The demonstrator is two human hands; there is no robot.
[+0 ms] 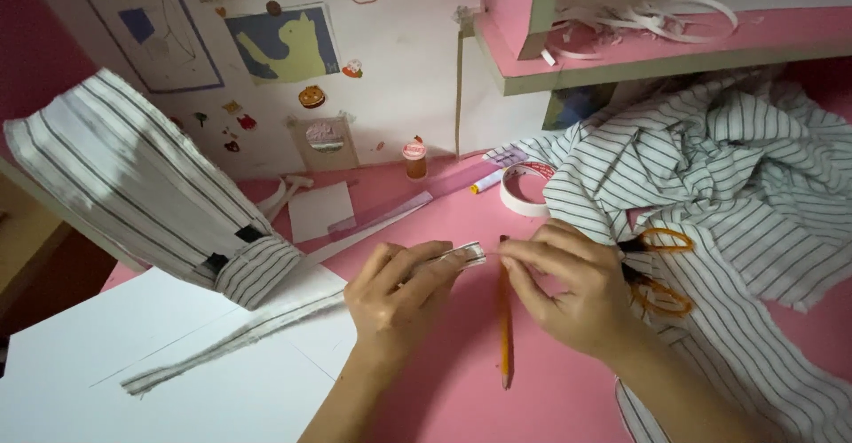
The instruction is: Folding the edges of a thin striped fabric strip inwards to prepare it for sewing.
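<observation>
While the left hand (395,288) pinches the end of a striped fabric strip (240,328), the right hand (568,288) pinches at that same tip, between them; the strip's remainder trails unworked leftward over white paper (106,354); a pencil (505,319) lies beneath.

A pink tabletop (461,381) carried the work, its far edge meeting a white wall. White paper sheets (177,363) covered the near left corner, and a long striped fabric strip (231,336) lay diagonally across them. A striped sleeve piece (133,185) rested over the left edge. Near the far edge lay a small white card (319,210), a clear ruler (390,212), a small thread spool (414,157), a marker (488,181) and a roll of tape (524,190). An orange pencil (505,328) lay at the centre, pointing toward the near edge. Crumpled striped cloth (737,177) covered the right side, with orange-handled scissors (661,270) upon it.
</observation>
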